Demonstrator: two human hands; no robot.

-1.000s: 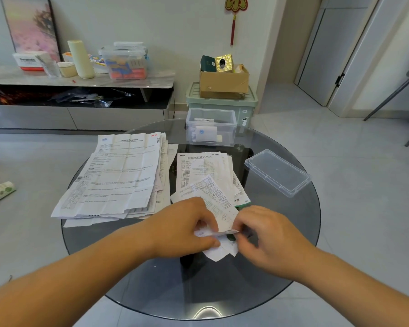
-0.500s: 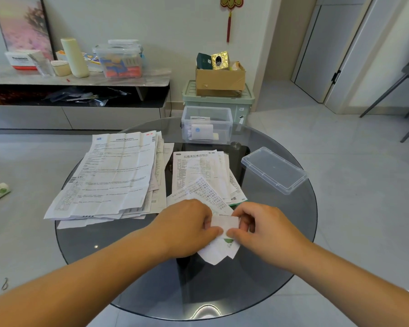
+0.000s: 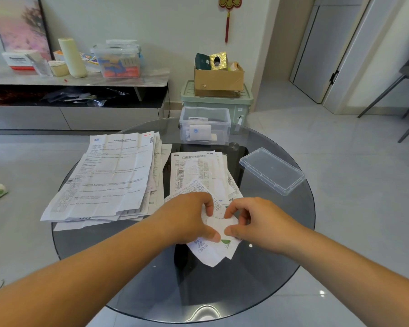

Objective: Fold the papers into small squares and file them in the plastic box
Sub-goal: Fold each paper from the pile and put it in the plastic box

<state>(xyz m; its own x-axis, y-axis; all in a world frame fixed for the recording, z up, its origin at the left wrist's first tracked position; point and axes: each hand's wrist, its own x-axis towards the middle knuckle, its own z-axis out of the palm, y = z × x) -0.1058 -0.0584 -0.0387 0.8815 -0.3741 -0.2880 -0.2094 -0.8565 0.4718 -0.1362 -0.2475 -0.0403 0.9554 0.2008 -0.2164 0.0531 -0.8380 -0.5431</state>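
Both hands work one small white paper (image 3: 219, 225) at the near middle of the round glass table (image 3: 281, 232). My left hand (image 3: 189, 218) pinches its left edge between thumb and fingers. My right hand (image 3: 257, 220) pinches its right edge the same way. Part of the sheet hangs below the hands, printed with blue text and a green mark. A clear plastic box (image 3: 204, 125) stands open at the table's far side with a few folded papers inside. Its clear lid (image 3: 272, 171) lies to the right.
A big stack of unfolded printed sheets (image 3: 109, 175) covers the table's left half; a smaller pile (image 3: 198, 171) lies just beyond my hands. Behind the table are a green crate with a cardboard box (image 3: 219, 77) and a low cabinet (image 3: 76, 90). Chair legs stand far right.
The folded part of the paper has been turned up between my fingers, and both hands have shifted their pinch closer to its top fold. The piles, box and lid stayed put.
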